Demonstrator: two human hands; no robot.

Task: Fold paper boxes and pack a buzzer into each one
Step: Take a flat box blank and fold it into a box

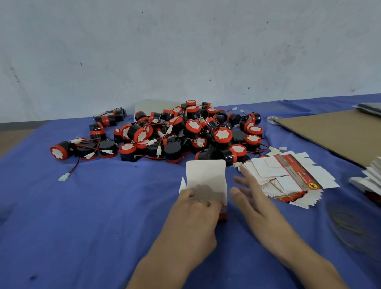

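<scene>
A pile of black and red buzzers (pixel 177 132) with thin wires lies across the middle of the blue cloth (pixel 73 215). In front of it stands a half-folded white paper box (pixel 205 177) with its flap up. My left hand (pixel 195 212) grips the box at its lower near edge. My right hand (pixel 253 195) hovers just right of the box, fingers stretched out and holding nothing. Its fingertips reach toward a fanned stack of flat box blanks (pixel 290 181), white with red print.
A brown cardboard sheet (pixel 338 133) lies at the far right with a tape roll (pixel 272 119) at its corner. Another stack of flat blanks (pixel 376 176) sits at the right edge. Rubber bands (pixel 345 225) lie near the right. One stray buzzer (pixel 59 151) trails a wire leftward.
</scene>
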